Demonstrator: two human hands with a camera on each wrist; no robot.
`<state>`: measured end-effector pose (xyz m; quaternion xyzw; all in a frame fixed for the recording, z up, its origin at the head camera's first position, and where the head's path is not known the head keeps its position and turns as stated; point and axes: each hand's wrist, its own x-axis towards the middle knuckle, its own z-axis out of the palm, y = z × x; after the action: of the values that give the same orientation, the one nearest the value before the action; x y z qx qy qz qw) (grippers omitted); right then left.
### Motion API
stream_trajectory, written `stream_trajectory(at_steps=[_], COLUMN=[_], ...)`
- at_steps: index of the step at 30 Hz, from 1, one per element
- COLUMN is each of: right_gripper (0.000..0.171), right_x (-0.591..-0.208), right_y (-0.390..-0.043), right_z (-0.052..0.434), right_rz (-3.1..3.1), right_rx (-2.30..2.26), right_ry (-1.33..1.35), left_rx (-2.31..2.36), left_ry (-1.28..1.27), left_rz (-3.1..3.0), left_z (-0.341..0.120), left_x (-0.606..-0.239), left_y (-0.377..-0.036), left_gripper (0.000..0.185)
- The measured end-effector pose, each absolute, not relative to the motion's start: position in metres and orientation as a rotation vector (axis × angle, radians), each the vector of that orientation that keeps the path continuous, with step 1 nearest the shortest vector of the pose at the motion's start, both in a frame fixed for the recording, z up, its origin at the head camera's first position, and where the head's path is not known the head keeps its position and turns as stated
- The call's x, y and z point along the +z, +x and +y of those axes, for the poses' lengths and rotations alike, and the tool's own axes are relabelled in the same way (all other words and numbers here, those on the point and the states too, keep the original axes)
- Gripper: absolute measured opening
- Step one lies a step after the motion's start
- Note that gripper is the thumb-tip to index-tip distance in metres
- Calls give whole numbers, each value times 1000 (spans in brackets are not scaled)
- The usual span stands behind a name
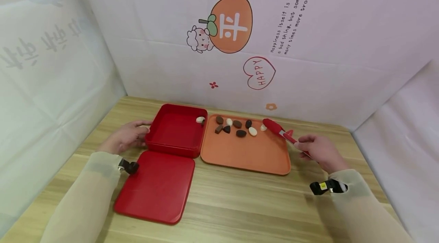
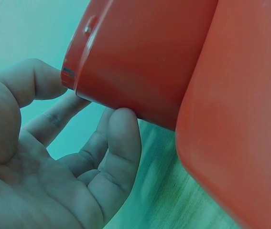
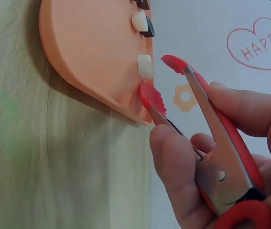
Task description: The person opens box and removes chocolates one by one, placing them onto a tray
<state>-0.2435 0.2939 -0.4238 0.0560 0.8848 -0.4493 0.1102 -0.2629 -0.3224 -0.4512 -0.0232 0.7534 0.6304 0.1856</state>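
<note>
My left hand point(image 1: 130, 136) touches the left side of an open red box point(image 1: 171, 132). In the left wrist view its fingertips point(image 2: 125, 119) lie along the box's outer wall and rim. Inside the box, by the right wall, sit a white piece point(image 1: 200, 119) and a small dark one. My right hand point(image 1: 320, 151) grips small red tongs point(image 1: 274, 126) with spread tips, over the back right corner of an orange tray point(image 1: 247, 155). In the right wrist view, one tip is right beside a white chocolate-like piece point(image 3: 145, 67).
Several brown, black and white chocolate-like pieces, among them a dark oval one point(image 1: 241, 133), lie along the tray's back half. A flat red lid point(image 1: 157, 189) lies in front of the box. A printed cloth wall point(image 1: 308, 82) stands behind the wooden table point(image 1: 240, 205).
</note>
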Motion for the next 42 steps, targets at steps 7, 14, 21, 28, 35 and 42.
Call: stream_trajectory(at_steps=[7, 14, 21, 28, 35, 42], right_gripper=[49, 51, 46, 45, 56, 56], right_x=[-413, -406, -400, -381, -358, -336], right_y=[-234, -232, -233, -235, -244, -258], right_z=[287, 282, 270, 227, 165, 106], right_rz=[2761, 2776, 2987, 3200, 3181, 3068], right_rx=[-1111, -1102, -840, -524, -337, -190], right_ry=[92, 54, -93, -295, -535, -715], left_rx=[1781, 1776, 1779, 1783, 1784, 1786], left_ry=[-57, -77, -70, -70, -65, -55], left_rz=[2114, 2122, 2119, 2122, 2126, 2122], left_z=[-320, -322, -324, -325, -325, -324], left_x=[-451, -451, -452, -457, -459, -457], left_y=[-263, -264, -263, -266, -266, -266], left_gripper=[57, 55, 56, 56, 57, 58])
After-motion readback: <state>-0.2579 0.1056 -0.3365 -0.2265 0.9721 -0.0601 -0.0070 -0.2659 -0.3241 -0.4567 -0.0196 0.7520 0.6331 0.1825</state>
